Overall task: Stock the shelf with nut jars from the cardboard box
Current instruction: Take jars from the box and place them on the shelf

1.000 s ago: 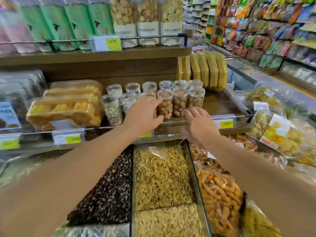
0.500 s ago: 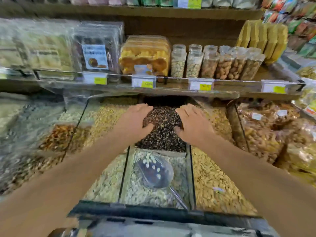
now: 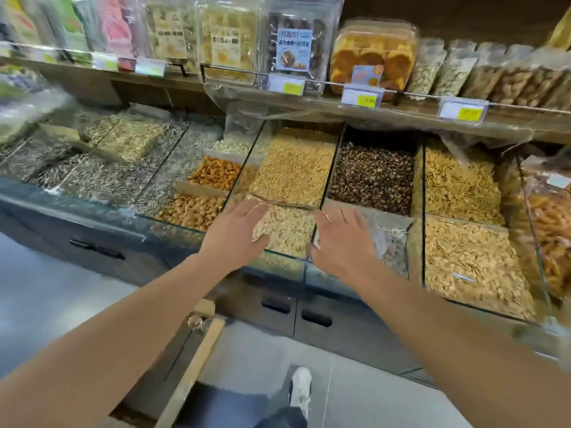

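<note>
L hand [image 3: 236, 234] & R hand [image 3: 343, 242] both spread, empty, over glass bins [image 3: 417, 180], jars [image 3: 482, 72] on shelf [image 3: 401, 114] upper right, box [image 3: 197, 344] on floor

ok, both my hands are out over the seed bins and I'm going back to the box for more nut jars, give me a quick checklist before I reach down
1. Left hand empty: ok, open, holding nothing.
2. Right hand empty: ok, fingers spread, holding nothing.
3. Brown cardboard box within reach: ok, its flap edge shows low by the left forearm.
4. Jars left in the box: cannot tell, the inside is mostly hidden.
5. Clear plastic nut jars on the wooden shelf standing behind the rail: ok, though blurred.
6. Room on the shelf for more: cannot tell, the row runs off the right edge.
</note>
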Demonstrator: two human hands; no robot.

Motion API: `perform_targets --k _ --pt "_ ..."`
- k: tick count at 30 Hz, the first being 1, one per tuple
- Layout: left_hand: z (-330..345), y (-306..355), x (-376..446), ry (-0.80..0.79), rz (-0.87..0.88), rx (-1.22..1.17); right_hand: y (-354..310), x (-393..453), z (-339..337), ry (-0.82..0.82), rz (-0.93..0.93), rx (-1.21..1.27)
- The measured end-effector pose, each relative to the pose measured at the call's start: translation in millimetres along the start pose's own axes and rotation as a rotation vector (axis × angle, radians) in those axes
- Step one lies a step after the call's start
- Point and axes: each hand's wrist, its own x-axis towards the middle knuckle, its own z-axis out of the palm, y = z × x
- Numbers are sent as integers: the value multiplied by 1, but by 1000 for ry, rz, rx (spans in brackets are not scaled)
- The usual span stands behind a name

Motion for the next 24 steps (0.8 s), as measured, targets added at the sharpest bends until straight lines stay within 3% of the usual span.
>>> perform_targets --k 12,19,24 --pt "-15 -114 -152 0 -160 8 -177 -41 19 -67 -122 24" --pt "-2 -240 -217 -26 -228 -36 -321 -21 68 -152 -137 7" --pt "14 -344 -251 -133 -205 -93 -412 -2 109 -214 -105 50"
